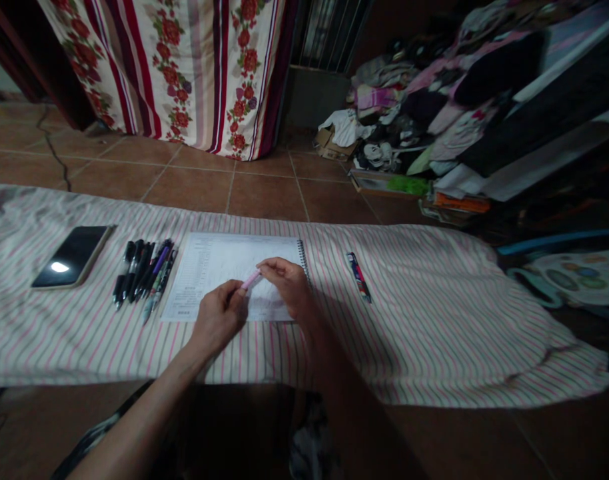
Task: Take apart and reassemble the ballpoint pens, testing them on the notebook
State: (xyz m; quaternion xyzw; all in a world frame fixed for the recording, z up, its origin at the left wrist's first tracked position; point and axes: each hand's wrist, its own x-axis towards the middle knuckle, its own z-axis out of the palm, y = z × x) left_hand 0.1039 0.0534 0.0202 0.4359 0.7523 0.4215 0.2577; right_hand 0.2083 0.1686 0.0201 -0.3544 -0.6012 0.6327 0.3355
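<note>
Pinching pink pen (251, 279) over notebook (232, 262), slantwise between left hand (219, 315) at near end and right hand (289, 285) at far end.

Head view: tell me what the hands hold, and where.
A slim pink pen-like stick, its near end in the left hand, its far end in the right hand.

Both hands over an open-lying spiral notebook (234, 260). Left hand (218, 315) grips near end of slim pink item (251, 279); right hand (289, 285) pinches far end. Left of notebook: row of pens (143, 272), then phone (73, 257). Right: single pen (358, 277), alone on striped, cloth-covered tabletop (434, 313). Beyond: floral curtain (192, 73), tiled floor (184, 185).
</note>
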